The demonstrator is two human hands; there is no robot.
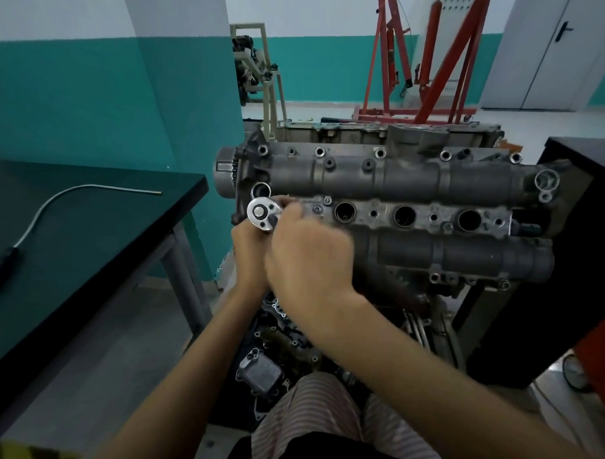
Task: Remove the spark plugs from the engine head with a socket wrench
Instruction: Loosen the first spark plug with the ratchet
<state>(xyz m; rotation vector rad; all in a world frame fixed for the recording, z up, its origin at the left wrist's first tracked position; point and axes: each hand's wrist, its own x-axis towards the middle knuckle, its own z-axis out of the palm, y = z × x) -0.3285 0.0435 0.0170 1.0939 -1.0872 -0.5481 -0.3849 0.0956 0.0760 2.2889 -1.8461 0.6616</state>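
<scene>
While the socket wrench stands with its round chrome head over the leftmost plug well of the engine head, both hands crowd round its handle. The left hand has its grip closed on the handle just below the head; the right hand lies over it, grip wrapped on the same handle, fingertips reaching the ratchet. Three open plug wells run to the right between the two cam covers. Left of the engine, a dark desk carries a bent flexible tool. A red hoist stands behind.
</scene>
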